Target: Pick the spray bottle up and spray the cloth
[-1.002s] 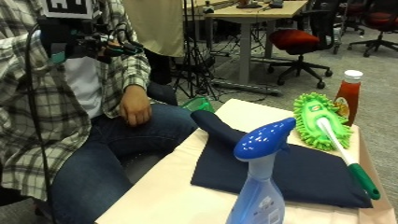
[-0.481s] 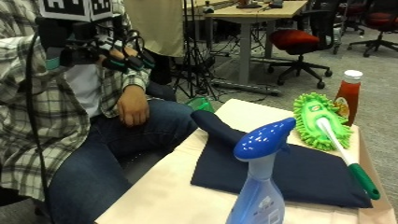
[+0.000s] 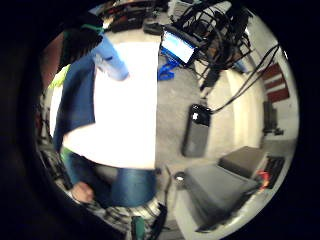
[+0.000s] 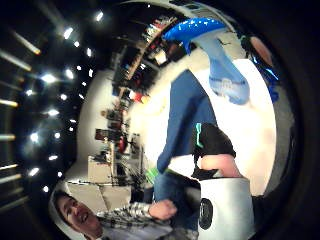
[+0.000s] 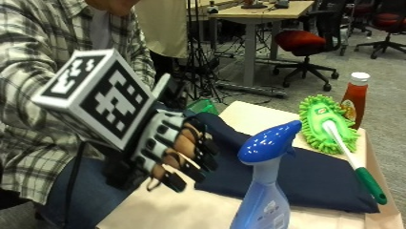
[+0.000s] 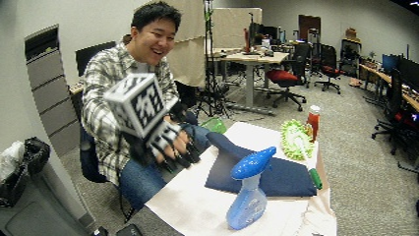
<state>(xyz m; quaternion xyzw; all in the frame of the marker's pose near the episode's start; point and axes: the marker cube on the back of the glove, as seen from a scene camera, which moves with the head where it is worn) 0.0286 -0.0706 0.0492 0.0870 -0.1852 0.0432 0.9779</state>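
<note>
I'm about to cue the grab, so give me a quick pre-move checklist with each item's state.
1. Spray bottle upright on the table: ok.
2. Right hand free, holding nothing: ok.
3. Space between hand and bottle unobstructed: ok.
4. Cloth laid flat behind the bottle: ok.
5. Green duster off the cloth: not ok, it rests partly on it.
6. Liquid in the bottle: cannot tell.

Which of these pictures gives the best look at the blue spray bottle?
The wide outside view: the spray bottle stands whole on the table. The outside view cuts off its base. Both palm views show it off to one side; the little finger side shows only part.
</note>
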